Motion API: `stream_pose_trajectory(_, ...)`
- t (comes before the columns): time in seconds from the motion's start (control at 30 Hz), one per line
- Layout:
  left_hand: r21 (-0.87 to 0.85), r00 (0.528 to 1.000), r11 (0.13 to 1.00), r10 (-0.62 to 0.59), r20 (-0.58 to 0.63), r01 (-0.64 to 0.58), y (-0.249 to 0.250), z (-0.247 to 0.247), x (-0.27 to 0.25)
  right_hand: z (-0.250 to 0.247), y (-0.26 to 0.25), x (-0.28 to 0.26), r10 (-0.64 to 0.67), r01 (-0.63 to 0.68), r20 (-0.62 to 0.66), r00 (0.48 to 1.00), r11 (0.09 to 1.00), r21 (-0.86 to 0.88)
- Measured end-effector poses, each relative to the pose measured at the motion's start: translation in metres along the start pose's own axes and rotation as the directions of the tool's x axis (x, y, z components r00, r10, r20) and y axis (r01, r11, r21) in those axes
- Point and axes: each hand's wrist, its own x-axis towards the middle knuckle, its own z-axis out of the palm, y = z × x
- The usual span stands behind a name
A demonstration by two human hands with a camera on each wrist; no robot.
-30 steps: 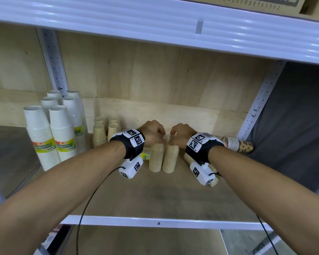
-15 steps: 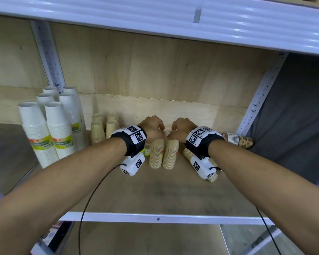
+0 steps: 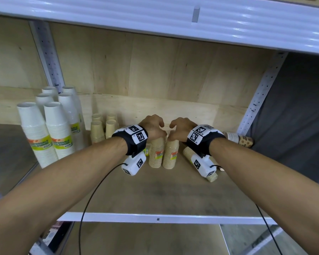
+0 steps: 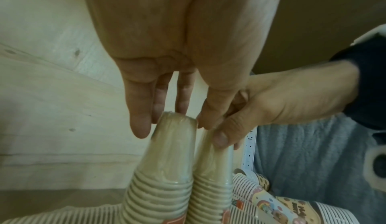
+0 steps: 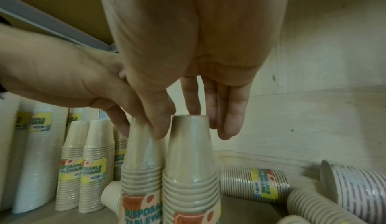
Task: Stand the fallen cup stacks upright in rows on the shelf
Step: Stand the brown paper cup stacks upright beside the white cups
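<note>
Both hands, left hand (image 3: 153,127) and right hand (image 3: 180,128), are still pinching two upright beige cup stacks (image 3: 164,153) together; fallen stacks (image 5: 254,183) are waiting.

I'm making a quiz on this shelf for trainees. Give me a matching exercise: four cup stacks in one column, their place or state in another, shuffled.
1. white stacks
2. beige stack under left hand
3. beige stack under right hand
4. patterned stack

A. lying, far right
B. upright, far left
C. upright, centre, right of its twin
D. upright, centre, left of its twin

Pairs: 1-B, 2-D, 3-C, 4-A
</note>
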Motion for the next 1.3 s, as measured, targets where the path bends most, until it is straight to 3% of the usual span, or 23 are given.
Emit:
stream_pose_trajectory(0.1,0.015,1.000,1.000,0.000,0.013,0.000,-0.001,0.000,0.002,-0.002,0.002,0.002,-0.022,0.022,0.047,0.999,1.000,0.002)
stream_pose_trajectory(0.3,0.005,0.997,0.999,0.054,0.063,-0.054,0.001,0.000,0.002,-0.001,-0.001,0.002,0.005,-0.005,-0.006,1.000,1.000,-0.027)
stream_pose_trajectory(0.47,0.039,0.998,0.998,0.038,0.043,-0.040,0.000,0.001,0.004,-0.005,0.004,0.004,-0.033,0.033,0.067,0.997,0.999,0.006)
stream_pose_trajectory(0.7,0.083,0.992,0.995,0.054,0.116,-0.064,0.007,-0.002,0.005,-0.009,-0.003,0.001,-0.040,0.042,0.047,0.998,0.998,-0.044)
stream_pose_trajectory(0.97,0.186,0.983,0.981,0.013,0.183,-0.047,0.016,-0.017,0.004,-0.008,-0.013,0.004,-0.021,0.020,-0.017,1.000,0.998,-0.063)
stream_pose_trajectory(1.3,0.264,0.963,0.964,-0.111,0.247,0.044,-0.004,-0.051,-0.011,-0.014,-0.041,0.014,-0.064,0.066,0.108,0.992,0.998,-0.012)
